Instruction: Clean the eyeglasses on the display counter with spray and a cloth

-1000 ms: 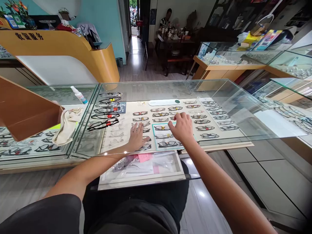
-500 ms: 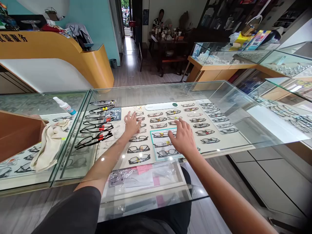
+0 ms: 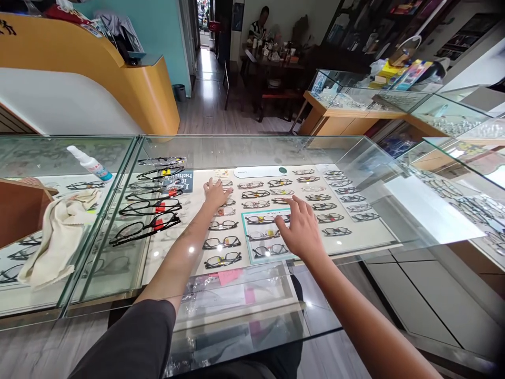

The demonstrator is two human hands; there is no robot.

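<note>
Both of my hands are over the glass display case, whose rows of eyeglasses show through the top. My left hand has its fingers spread, above a column of frames left of the middle; it holds nothing. My right hand is also open, fingers apart, beside the teal-edged card bearing several glasses. Whether either hand touches the glass I cannot tell. Left of my left arm, a row of dark eyeglasses with red and yellow tags lies on the case top.
A cream cloth, a spray bottle and a brown box are at the left. Below the case top, an open drawer holds papers and plastic bags. Another person sits at a far table. More glass showcases stand at right.
My view has shifted slightly, so the cloth, bottle and box sit further left. Both hands stay open over nearly the same spots on the case.
</note>
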